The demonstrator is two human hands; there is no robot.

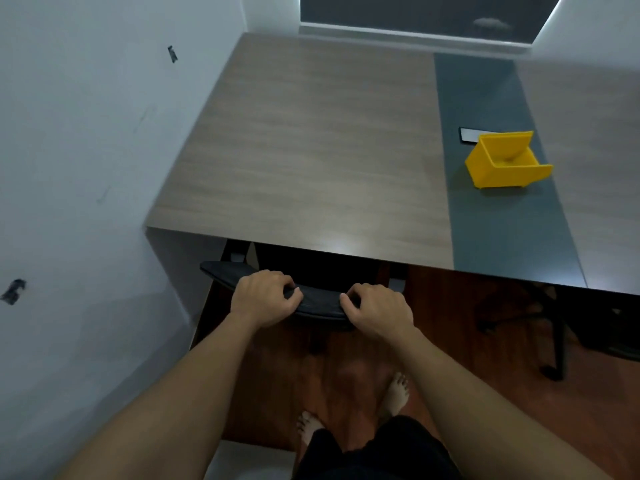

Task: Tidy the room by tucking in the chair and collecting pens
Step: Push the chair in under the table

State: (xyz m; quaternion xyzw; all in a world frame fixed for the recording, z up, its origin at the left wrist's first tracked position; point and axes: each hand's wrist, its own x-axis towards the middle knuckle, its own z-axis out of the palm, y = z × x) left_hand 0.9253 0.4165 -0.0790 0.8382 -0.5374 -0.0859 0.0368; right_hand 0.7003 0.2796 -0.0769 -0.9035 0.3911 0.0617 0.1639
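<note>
A black chair stands at the near edge of the wooden desk, its seat hidden under the desktop and only the curved top of its backrest showing. My left hand grips that top rail on the left, fingers curled over it. My right hand grips the same rail on the right. No pens are visible anywhere on the desk.
A yellow plastic bin sits on the desk's dark grey strip, with a black phone just behind it. A white wall runs close along the left. Another chair's black legs stand under the desk at right. My bare feet are on the reddish floor.
</note>
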